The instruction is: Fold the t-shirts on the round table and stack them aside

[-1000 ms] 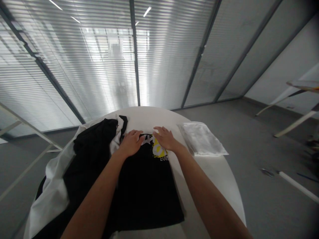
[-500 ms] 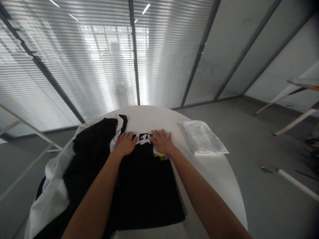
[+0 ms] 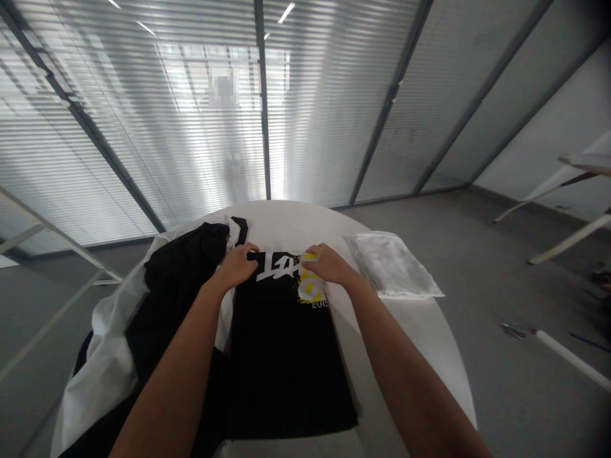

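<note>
A black T-shirt (image 3: 281, 356) with a white and yellow print lies folded into a long strip on the round white table (image 3: 410, 331). My left hand (image 3: 236, 267) pinches the far left corner of the shirt, fingers curled on the cloth. At the far right corner my right hand (image 3: 327, 264) grips the edge in the same way, next to the yellow print. Both forearms reach out over the shirt.
A heap of black and white clothes (image 3: 157, 299) covers the table's left side. A clear plastic bag (image 3: 394, 273) lies at the right of the shirt. Glass walls with blinds stand behind; white table legs (image 3: 568, 238) and a white rod (image 3: 570, 356) are on the grey floor at right.
My hands lay flat on the shirt's far end before; now they have moved apart to its far corners and closed on the cloth, uncovering the white print.
</note>
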Available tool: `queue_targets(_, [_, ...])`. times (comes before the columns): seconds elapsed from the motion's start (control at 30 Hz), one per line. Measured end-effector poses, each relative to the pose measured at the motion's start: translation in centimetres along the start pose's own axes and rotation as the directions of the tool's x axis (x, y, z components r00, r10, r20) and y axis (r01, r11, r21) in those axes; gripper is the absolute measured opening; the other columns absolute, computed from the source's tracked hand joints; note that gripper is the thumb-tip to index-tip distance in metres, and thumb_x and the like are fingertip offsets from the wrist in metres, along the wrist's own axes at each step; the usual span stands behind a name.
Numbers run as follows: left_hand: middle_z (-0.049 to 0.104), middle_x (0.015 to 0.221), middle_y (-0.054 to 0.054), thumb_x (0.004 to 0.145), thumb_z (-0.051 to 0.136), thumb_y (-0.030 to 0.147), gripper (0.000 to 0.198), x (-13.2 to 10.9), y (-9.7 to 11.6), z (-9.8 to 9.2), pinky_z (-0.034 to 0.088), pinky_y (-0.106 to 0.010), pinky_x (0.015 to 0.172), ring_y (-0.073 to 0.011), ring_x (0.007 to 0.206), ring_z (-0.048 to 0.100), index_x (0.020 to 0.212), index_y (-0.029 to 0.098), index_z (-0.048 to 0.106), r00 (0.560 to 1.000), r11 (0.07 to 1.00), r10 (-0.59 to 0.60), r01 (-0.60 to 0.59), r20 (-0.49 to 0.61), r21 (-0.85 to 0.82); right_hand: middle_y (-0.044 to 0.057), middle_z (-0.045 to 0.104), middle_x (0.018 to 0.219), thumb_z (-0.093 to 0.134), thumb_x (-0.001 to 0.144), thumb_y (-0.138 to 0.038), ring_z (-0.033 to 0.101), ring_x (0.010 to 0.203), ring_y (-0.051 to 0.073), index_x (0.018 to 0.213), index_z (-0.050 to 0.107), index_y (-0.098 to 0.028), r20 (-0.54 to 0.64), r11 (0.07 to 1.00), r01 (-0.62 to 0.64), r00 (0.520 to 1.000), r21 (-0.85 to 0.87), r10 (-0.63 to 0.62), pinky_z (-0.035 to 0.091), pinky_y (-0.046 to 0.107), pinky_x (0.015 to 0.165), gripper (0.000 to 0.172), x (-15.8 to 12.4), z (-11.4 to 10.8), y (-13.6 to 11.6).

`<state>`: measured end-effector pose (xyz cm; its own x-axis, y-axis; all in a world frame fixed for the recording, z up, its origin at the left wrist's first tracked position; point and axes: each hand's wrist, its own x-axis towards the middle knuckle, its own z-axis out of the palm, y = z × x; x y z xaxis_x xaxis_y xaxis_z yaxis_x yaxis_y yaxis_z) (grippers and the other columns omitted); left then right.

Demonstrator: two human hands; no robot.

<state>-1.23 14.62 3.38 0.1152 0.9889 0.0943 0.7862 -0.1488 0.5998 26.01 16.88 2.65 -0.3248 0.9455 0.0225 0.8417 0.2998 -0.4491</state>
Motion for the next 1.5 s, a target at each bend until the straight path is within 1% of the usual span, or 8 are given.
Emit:
queue_targets(0.1, [0.070,0.106,-0.009,0.067,0.055,0.020,0.050,0.1,-0.8,-0.6,0.052,-0.032,0.078,-0.0212,0.085,0.068,0.116,0.016,0.063,0.996,0.991,-0.072,0.077,0.051,-0.108,0.010,0.062,0.102,0.063,0.083,-0.041,0.059,0.096,0.019,0.104,0.068,-0.014,-0.030,0.998,0.056,0.998,0.036,-0.055,0.042,0.028,0.090,0.034,-0.2,-1.0,-0.1])
queue_targets(0.3, [0.063,0.127,-0.016,0.063,0.056,0.020,0.063,0.2,-2.1,-0.7,0.046,-0.031,0.096,-0.0272,0.114,0.062,0.125,0.010,0.063,0.996,0.996,-0.086,0.086,0.027,-0.014,0.008,0.062,0.105,0.064,0.077,-0.025,0.059,0.097,0.020,0.107,0.064,-0.018,0.048,0.993,0.114,0.992,-0.016,-0.113,0.042,0.028,0.090,0.031,-1.3,-2.1,-1.4])
queue_targets(0.43, [0.074,0.097,-0.009,0.062,0.053,0.020,0.044,-0.1,-1.7,-1.1,0.052,-0.030,0.079,-0.0252,0.091,0.069,0.101,0.015,0.074,0.987,0.995,-0.096,0.099,0.127,-0.014,0.008,0.064,0.106,0.058,0.077,-0.017,0.059,0.099,0.021,0.107,0.061,-0.018,0.090,0.989,0.146,0.986,-0.025,-0.143,0.042,0.028,0.087,0.031,-1.7,-2.5,-1.5])
queue_targets(0.57, [0.069,0.066,-0.003,0.061,0.056,0.020,0.020,-0.5,-1.2,-1.8,0.048,-0.026,0.057,-0.0194,0.063,0.065,0.074,0.018,0.072,0.984,0.989,-0.119,0.129,0.136,-0.066,0.007,0.065,0.104,0.055,0.078,-0.017,0.060,0.095,0.020,0.105,0.059,-0.019,0.041,0.993,0.117,0.992,-0.017,-0.117,0.043,0.029,0.084,0.027,-1.4,-2.5,-1.5])
queue_targets(0.73, [0.060,0.055,0.001,0.060,0.062,0.020,0.020,-0.9,-0.5,-2.4,0.040,-0.022,0.039,-0.0134,0.043,0.054,0.078,0.016,0.069,0.948,0.917,-0.269,0.306,0.169,-0.258,0.007,0.065,0.110,0.055,0.079,-0.020,0.059,0.103,0.023,0.107,0.064,-0.023,0.018,0.995,0.063,0.998,-0.076,-0.062,0.042,0.032,0.089,0.029,-1.2,-2.1,-1.5])
queue_targets(0.9, [0.065,0.065,-0.003,0.060,0.066,0.020,0.023,-0.7,-0.7,-1.9,0.048,-0.023,0.042,-0.0171,0.054,0.062,0.083,0.015,0.069,0.937,0.885,-0.307,0.344,0.164,-0.312,0.009,0.065,0.107,0.054,0.081,-0.020,0.059,0.101,0.025,0.102,0.068,-0.023,0.038,0.988,0.024,0.999,-0.150,-0.018,0.044,0.034,0.086,0.025,-1.5,-2.3,-1.9])
queue_targets(1.2, [0.068,0.079,-0.003,0.067,0.068,0.025,0.030,0.2,-0.3,-1.2,0.054,-0.023,0.049,-0.0159,0.065,0.064,0.096,0.016,0.070,0.949,0.861,-0.305,0.238,-0.083,-0.449,0.009,0.061,0.110,0.049,0.088,-0.025,0.060,0.097,0.024,0.107,0.066,-0.026,-0.204,0.983,-0.126,0.974,-0.132,0.098,0.046,0.034,0.083,0.026,-1.3,-2.4,-2.7])
queue_targets(1.5, [0.071,0.092,-0.004,0.072,0.067,0.029,0.031,0.4,0.4,-1.3,0.055,-0.027,0.065,-0.0149,0.071,0.065,0.099,0.016,0.072,0.923,0.875,-0.180,-0.008,-0.341,-0.483,0.006,0.066,0.101,0.057,0.076,-0.014,0.058,0.102,0.020,0.098,0.070,-0.019,-0.433,0.985,-0.020,0.896,0.173,0.094,0.043,0.030,0.096,0.026,-0.1,-2.8,-2.2])
